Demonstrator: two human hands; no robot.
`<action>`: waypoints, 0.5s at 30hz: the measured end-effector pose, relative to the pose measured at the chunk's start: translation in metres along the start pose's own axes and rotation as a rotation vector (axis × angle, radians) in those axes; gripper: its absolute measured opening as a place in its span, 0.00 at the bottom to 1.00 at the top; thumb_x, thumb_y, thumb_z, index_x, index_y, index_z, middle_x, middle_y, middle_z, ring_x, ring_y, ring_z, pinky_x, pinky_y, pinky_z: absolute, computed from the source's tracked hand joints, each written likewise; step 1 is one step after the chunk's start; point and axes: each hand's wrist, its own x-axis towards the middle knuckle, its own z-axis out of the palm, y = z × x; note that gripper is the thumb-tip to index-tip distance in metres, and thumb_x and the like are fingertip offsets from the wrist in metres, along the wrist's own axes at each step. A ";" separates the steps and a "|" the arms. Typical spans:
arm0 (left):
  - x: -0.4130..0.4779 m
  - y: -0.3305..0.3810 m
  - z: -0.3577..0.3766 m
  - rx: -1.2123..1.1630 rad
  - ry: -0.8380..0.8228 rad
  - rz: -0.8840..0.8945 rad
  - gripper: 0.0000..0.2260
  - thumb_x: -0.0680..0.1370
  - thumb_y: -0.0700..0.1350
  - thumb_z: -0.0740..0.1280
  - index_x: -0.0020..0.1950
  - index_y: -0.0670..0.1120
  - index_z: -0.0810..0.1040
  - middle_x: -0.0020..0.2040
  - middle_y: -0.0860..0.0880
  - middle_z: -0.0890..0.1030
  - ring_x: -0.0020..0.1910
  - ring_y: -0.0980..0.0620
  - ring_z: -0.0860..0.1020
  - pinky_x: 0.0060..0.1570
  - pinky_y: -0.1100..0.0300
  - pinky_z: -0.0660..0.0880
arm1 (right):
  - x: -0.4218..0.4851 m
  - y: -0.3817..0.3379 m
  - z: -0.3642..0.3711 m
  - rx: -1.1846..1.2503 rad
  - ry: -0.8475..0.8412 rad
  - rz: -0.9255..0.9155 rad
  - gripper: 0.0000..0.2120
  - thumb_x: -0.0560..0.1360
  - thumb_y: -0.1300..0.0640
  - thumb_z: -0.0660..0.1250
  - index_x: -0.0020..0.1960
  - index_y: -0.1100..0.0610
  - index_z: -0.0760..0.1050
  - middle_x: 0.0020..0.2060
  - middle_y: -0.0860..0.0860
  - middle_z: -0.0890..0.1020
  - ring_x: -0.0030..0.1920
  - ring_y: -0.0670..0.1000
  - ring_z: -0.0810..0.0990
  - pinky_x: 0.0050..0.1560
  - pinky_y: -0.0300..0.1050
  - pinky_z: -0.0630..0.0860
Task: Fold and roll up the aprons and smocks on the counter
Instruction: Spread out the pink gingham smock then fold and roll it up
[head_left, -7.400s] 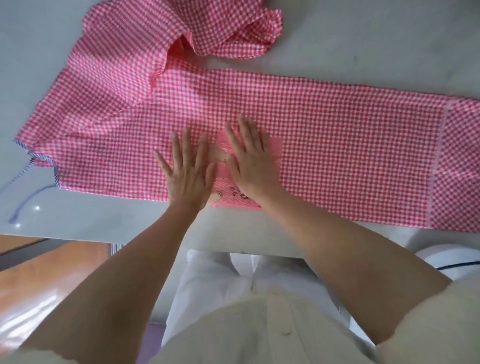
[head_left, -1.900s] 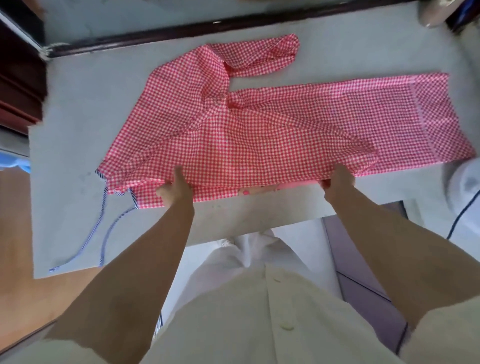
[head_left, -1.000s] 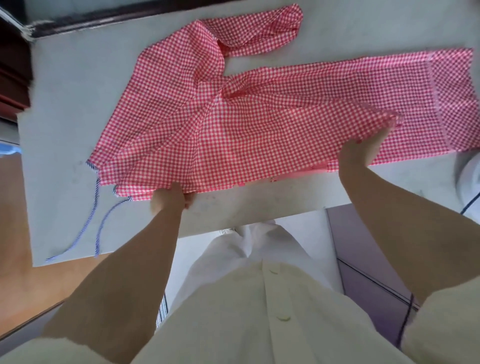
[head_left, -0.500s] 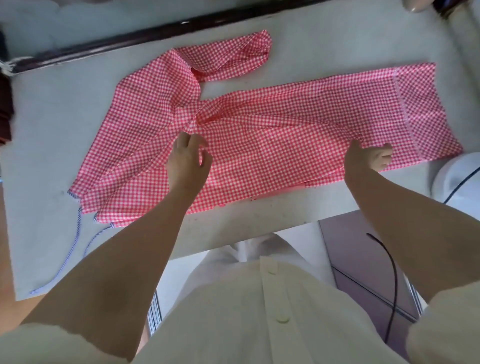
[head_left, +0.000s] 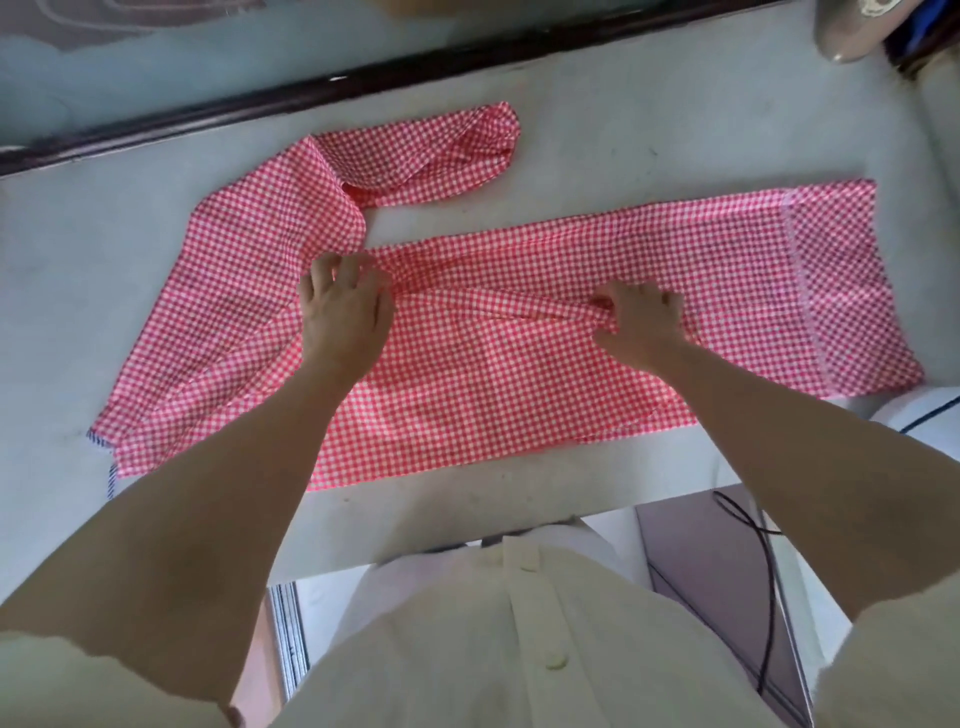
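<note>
the left hand (head_left: 345, 314) lies palm down on the gingham smock (head_left: 483, 384), its fingers curled and gripping a bunch of cloth at the far edge of the body panel, where the fabric gathers into creases. the right hand (head_left: 641, 322) is off to the right, fingers bent and thumb tucked in, pinching a raised ridge of the same cloth. a long fold line runs between the two hands, and the fabric there looks pulled into shallow wrinkles.

the smock, red and white check, is spread across the grey counter (head_left: 78, 291), its near edge lying just short of the counter's front edge. one sleeve (head_left: 426, 150) is doubled back and lies on the far side, above the left hand. the hem band (head_left: 841, 280), set off by a seam, reaches to the right. at the smock's left corner a blue-striped tie (head_left: 110, 475) pokes out beside the left forearm.

a dark strip (head_left: 311, 96) runs along the back of the counter. a white rounded object (head_left: 930, 415) sits at the right edge, just beside the hem. below the counter a black cable (head_left: 768, 582) hangs, and the person's cream buttoned shirt (head_left: 519, 670) fills the foreground.
</note>
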 end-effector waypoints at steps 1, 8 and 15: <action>0.005 -0.001 0.001 -0.003 0.022 -0.022 0.17 0.80 0.54 0.56 0.56 0.46 0.79 0.66 0.43 0.72 0.66 0.37 0.64 0.62 0.42 0.62 | 0.004 0.001 -0.005 -0.042 -0.025 -0.018 0.16 0.76 0.49 0.65 0.63 0.49 0.73 0.61 0.53 0.76 0.66 0.55 0.68 0.72 0.58 0.56; 0.037 -0.005 -0.004 0.091 -0.142 -0.272 0.20 0.76 0.56 0.65 0.62 0.46 0.73 0.53 0.41 0.81 0.59 0.38 0.74 0.64 0.42 0.65 | 0.019 0.013 -0.022 -0.260 -0.069 0.113 0.21 0.74 0.39 0.61 0.56 0.54 0.76 0.54 0.53 0.79 0.63 0.57 0.72 0.70 0.60 0.61; 0.046 -0.021 -0.009 -0.140 -0.025 -0.281 0.11 0.77 0.47 0.65 0.57 0.45 0.78 0.52 0.41 0.81 0.52 0.39 0.78 0.46 0.49 0.72 | 0.030 -0.055 -0.020 -0.038 0.148 -0.056 0.18 0.73 0.43 0.67 0.58 0.52 0.73 0.56 0.51 0.77 0.61 0.55 0.72 0.66 0.56 0.61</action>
